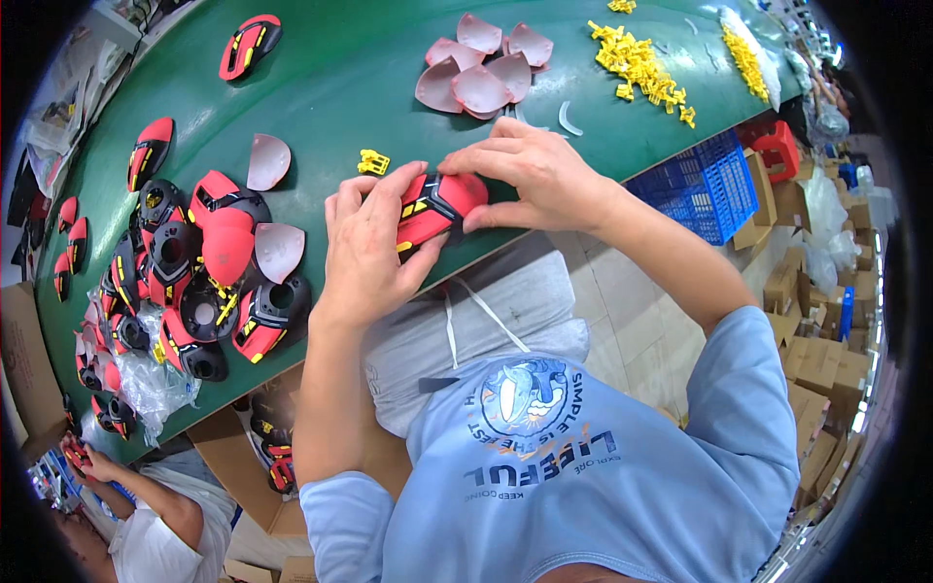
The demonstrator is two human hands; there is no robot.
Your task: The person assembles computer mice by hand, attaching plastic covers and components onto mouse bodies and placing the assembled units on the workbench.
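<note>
Near the table's front edge, a red and black plastic shell (420,216) with yellow accents sits between my hands. My left hand (367,238) is closed around its left end, thumb below and fingers above. My right hand (520,175) pinches its other end, where a rounded red cap (462,194) shows, with the thumb on the near side and fingers on the far side. Just beyond my left fingertips lies a small yellow clip (373,162). Two curved cap pieces, pale side up (269,161), rest to the left.
A heap of red and black shells (175,248) covers the left of the green table (340,78). Farther back are a pile of cap pieces (481,83) and many yellow clips (637,63). A blue crate (695,189) stands beyond the table edge. Another person's hand (92,464) works at lower left.
</note>
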